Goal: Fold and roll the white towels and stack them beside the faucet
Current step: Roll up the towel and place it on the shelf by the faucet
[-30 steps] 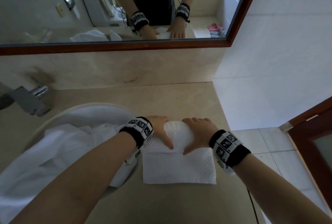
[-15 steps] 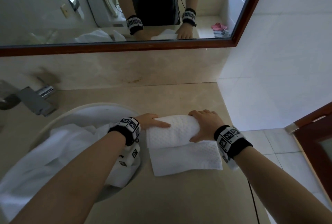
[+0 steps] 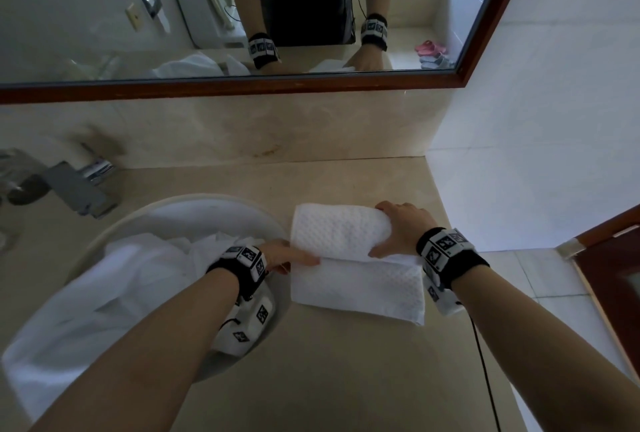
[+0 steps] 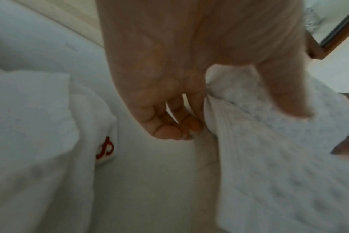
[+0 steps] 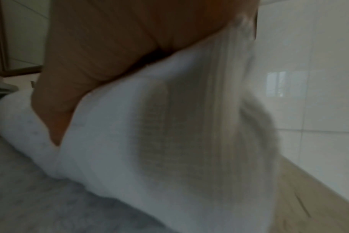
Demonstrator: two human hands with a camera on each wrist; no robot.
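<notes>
On the counter [image 3: 311, 379], just right of the sink [image 3: 207, 203], one white towel [image 3: 349, 279] with a dimpled weave is laid, partly rolled: the rolled part sits at the far end, the flat remainder extends toward the near edge.

The roll's right end is gripped by the right hand [image 3: 398, 229], fingers curled over the top and thumb underneath at the seam with the flat part; in the right wrist view, the cloth [image 5: 149, 134] is seen pressed against the palm, blurred.

The roll's left end is held by the left hand [image 3: 280, 255], thumb laid along the seam; in the left wrist view, the thumb [image 4: 283, 93] is seen on top of the cloth [image 4: 269, 149] and the other fingers [image 4: 169, 123] are curled at its edge.

More white towels [image 3: 104, 293] are piled in the sink, draped over its near rim; a red mark [image 4: 106, 147] is shown on one hem.

A metal faucet [image 3: 79, 185] is mounted at the far left, well apart from the roll.

A wood-framed mirror [image 3: 242, 85] is fixed above the backsplash, with both wrists reflected.

A white tiled wall [image 3: 536, 120] is located at the right, a brown door [image 3: 616, 275] below it.
</notes>
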